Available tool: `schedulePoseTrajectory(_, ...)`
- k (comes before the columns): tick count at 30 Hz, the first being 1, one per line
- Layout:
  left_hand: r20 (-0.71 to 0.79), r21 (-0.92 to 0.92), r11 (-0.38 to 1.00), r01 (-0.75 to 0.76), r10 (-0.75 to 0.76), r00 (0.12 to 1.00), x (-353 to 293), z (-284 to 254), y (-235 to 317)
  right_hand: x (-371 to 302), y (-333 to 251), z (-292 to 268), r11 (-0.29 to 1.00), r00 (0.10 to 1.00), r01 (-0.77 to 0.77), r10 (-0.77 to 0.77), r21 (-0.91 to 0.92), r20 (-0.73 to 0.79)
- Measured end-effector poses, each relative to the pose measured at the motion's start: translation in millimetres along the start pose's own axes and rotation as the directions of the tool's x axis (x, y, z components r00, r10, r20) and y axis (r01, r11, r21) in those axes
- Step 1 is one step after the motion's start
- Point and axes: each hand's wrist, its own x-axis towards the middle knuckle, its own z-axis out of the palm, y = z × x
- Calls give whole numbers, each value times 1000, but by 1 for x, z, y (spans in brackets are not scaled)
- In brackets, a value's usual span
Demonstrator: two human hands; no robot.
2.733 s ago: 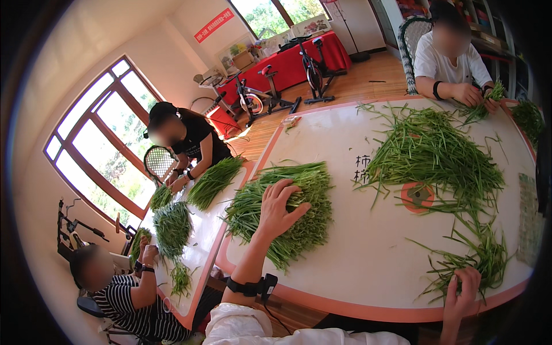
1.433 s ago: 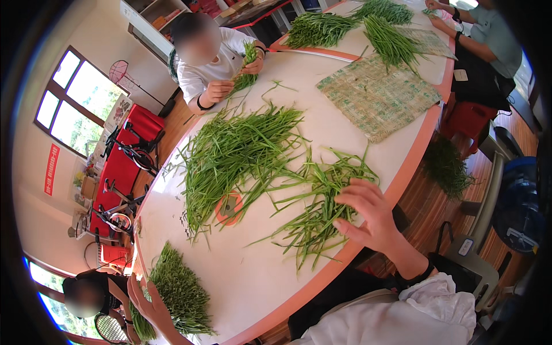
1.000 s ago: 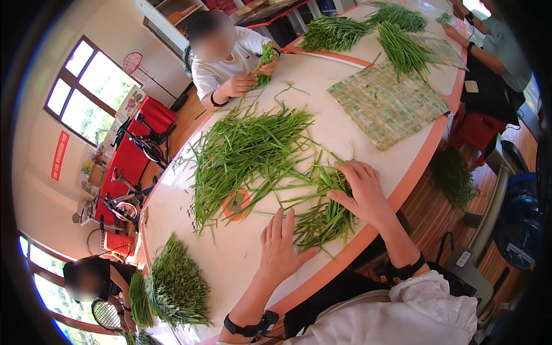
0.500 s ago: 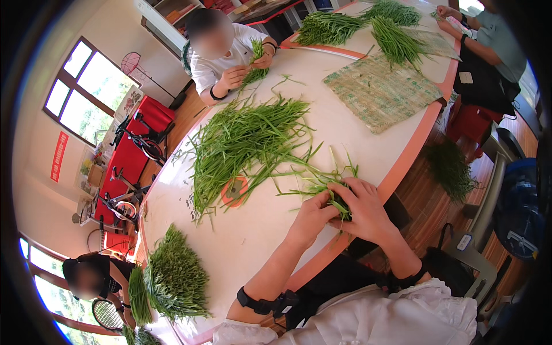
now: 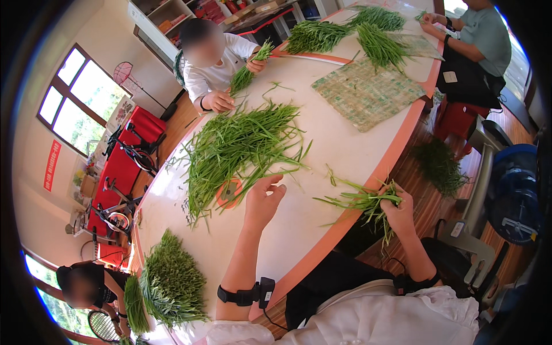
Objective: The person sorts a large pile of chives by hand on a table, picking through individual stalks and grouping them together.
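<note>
My right hand [image 5: 398, 211] is closed round a loose bunch of long, thin green stalks [image 5: 365, 201] at the table's near edge. Some stalks point left over the tabletop; others hang below the hand. My left hand [image 5: 264, 202] is at the near right edge of a big loose heap of the same green stalks [image 5: 241, 144]. Its fingers are bent, with thumb and forefinger a little apart, and nothing shows between them. An orange round mark [image 5: 229, 193] on the tabletop lies partly under the heap.
A neat stack of green stalks [image 5: 172, 279] lies at the near left. Across the table a person in white [image 5: 215, 69] holds a bunch. A patterned mat [image 5: 368, 95] and more bunches [image 5: 322, 35] lie farther right, near another seated person [image 5: 483, 40]. Stalks [image 5: 440, 167] lie on the floor.
My hands, together on the bunch before, have parted. The right has carried the bunch right; the left has let go and moved left to the heap. The person across has lowered one hand.
</note>
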Motion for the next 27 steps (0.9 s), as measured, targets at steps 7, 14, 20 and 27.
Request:
schedulePoseTrajectory(7,25,44,998,53,-54,998,5,5,0,34,82,-12,959,962,-251,262,-132,74)
schedulePoseTrajectory(14,116,339,923,-182,150,982,0,55,32,53,186,48,967,963,42,28,-251,269)
schedulePoseTrajectory(20,135,398,878,-267,232,963,12,91,32,57,166,63,973,910,146,-61,-177,411)
schedulePoseTrajectory(27,207,208,941,-268,226,952,-3,99,53,50,195,32,897,836,102,156,-429,526)
